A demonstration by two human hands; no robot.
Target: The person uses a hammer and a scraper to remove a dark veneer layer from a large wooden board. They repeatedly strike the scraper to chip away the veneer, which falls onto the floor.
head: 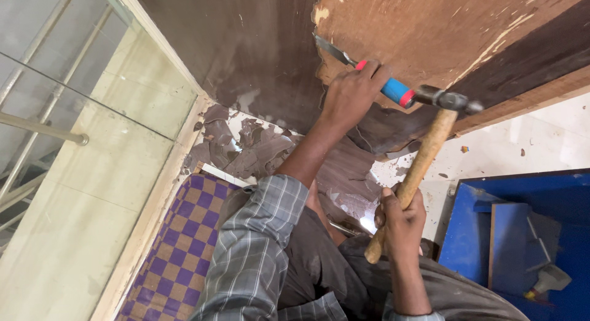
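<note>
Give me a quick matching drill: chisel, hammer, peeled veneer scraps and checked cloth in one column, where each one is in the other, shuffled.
Things:
1. chisel
2. hammer
3. veneer scraps
4. purple checked cloth

Places:
A. lying on the floor beside the wooden frame
B. in the right hand, gripped by its wooden handle
C. heaped on the floor below the board
D. in the left hand, blade against the board

Pairs: 1-D, 2-B, 3-C, 4-A

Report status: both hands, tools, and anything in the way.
Left hand grips chisel, blade under veneer. Right hand holds hammer, head at chisel's end. Peeled veneer scraps below.
</note>
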